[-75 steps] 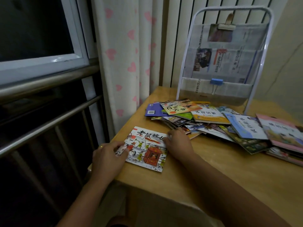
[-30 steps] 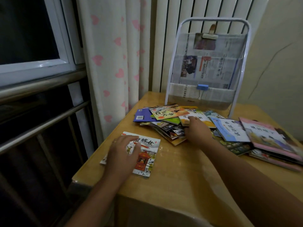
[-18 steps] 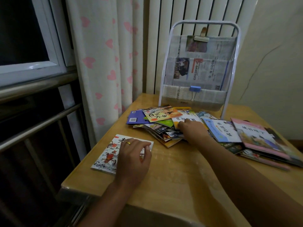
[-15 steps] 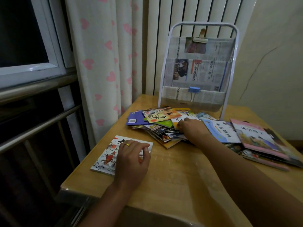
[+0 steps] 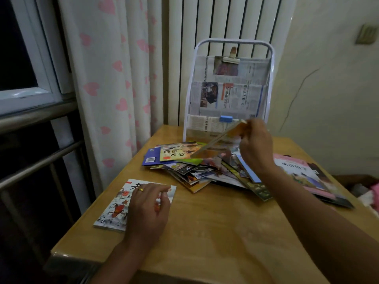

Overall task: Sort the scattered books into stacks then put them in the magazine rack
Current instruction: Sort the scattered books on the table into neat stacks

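A dark window (image 5: 18, 48) and metal rails (image 5: 37, 160) fill the left edge, with a curtain (image 5: 106, 78) printed with pink hearts beside them. On the near left part of the wooden table (image 5: 215, 232) lies a single picture book (image 5: 114, 208), flat and apart from the rest. The left hand (image 5: 147, 210), a gold ring on one finger, rests on top of this book with fingers loosely bent, pressing it down rather than gripping it. Behind it, in the middle of the table, lies a scattered pile of books (image 5: 190, 167), overlapping at many angles. At the back edge stands the white magazine rack (image 5: 230, 91), its pockets lined with newspaper held by clips. In front of the rack, the right hand (image 5: 256, 146) pinches one thin book (image 5: 219, 140) by its upper corner and holds it tilted, raised above the pile. Further right, a pink-covered book (image 5: 297, 171) lies on other books near the table's right edge.
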